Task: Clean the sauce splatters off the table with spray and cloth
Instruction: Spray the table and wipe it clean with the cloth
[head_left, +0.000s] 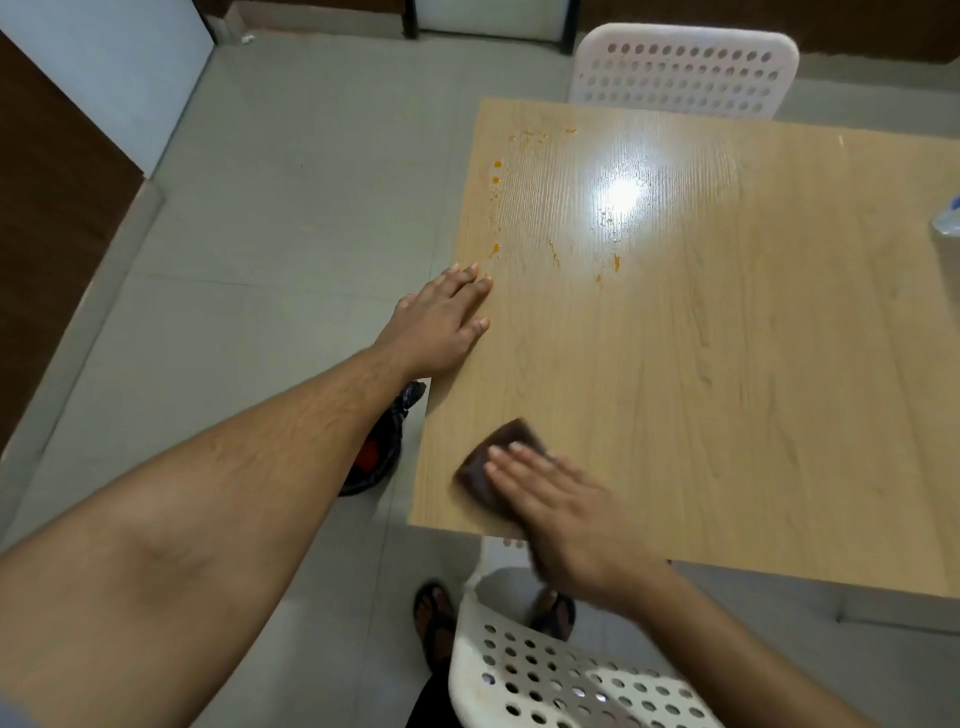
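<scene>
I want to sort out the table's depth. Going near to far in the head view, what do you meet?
Near white chair → right hand pressing brown cloth → left hand → sauce splatters → far white chair.

Dark brown cloth (498, 460) flat near table's (727, 364) front-left corner; orange splatters (556, 228) far-left.

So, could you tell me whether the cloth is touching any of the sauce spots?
Apart. The head view shows the cloth near the table's front corner, with bare wood before the sauce spots.
</scene>
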